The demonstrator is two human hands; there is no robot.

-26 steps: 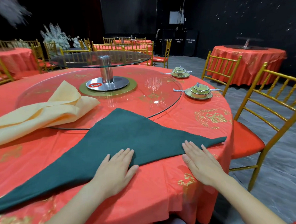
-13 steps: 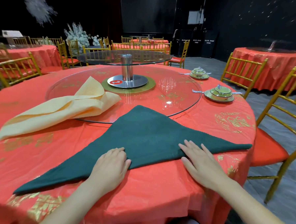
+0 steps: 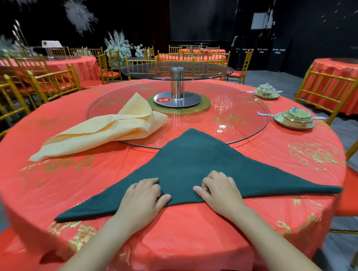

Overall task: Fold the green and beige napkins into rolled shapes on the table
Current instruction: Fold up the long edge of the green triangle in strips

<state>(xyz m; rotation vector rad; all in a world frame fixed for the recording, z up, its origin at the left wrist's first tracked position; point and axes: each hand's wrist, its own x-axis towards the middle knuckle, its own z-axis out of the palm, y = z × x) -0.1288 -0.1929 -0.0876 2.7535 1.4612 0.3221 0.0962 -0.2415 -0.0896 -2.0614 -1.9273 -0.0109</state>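
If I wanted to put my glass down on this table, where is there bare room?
Bare tablecloth lies right of the green napkin, toward the nearer dish set, and on the left between its tip and the beige napkin. The turntable is free on its right half. The near middle is crowded: left hand and right hand grip the green napkin.

A dark hall: black walls point(image 3: 324, 29), grey floor point(image 3: 284, 78), gold chairs point(image 3: 330, 89), red-clothed round tables point(image 3: 341, 67).
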